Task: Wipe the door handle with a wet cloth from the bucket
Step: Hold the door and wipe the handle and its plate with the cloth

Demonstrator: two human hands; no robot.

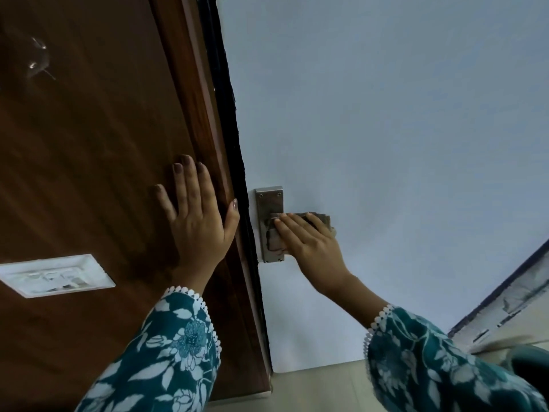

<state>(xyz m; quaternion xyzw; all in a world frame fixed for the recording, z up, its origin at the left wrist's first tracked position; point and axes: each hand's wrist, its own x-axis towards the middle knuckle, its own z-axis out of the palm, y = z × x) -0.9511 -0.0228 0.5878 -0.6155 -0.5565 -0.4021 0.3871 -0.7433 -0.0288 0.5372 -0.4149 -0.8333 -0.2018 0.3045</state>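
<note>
A steel handle plate [269,200] sits on the pale blue door [386,129], close to its edge. My right hand [309,236] presses a brownish-grey cloth [274,240] over the lever, which is hidden under cloth and fingers. The cloth also shows past my fingertips, near the top of my hand. My left hand [197,221] lies flat with its fingers spread on the brown wooden panel [104,173] left of the door edge. It holds nothing. No bucket is in view.
A white switch plate [56,276] is set into the brown panel at lower left. A dark gap [237,138] runs between the panel and the door. Beige floor [320,385] shows below, and a worn skirting edge [505,298] at right.
</note>
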